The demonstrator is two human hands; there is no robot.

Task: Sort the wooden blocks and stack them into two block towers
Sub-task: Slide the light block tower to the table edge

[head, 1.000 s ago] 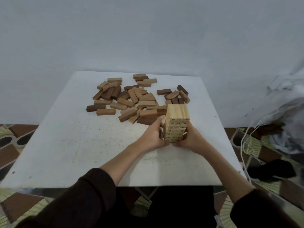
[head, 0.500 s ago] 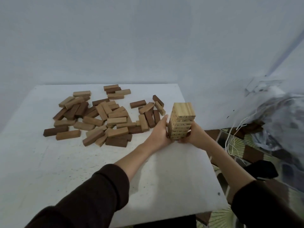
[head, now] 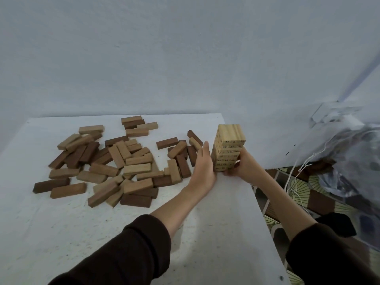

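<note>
White speckled tabletop [head: 61, 233]: fills lower left of frame. Left hand [head: 202, 167]: fingers straight, laid flat against the left side of the pale numbered wooden block tower [head: 228, 149]. Right hand [head: 242, 164]: fingers curled round the tower's lower right side. Tower: upright, centre right, near the table's right edge. Loose pile of light and dark brown wooden blocks [head: 123, 161]: scattered at centre left.

Home room – patterned floor tiles [head: 273, 192], plain wall [head: 185, 58]
</note>
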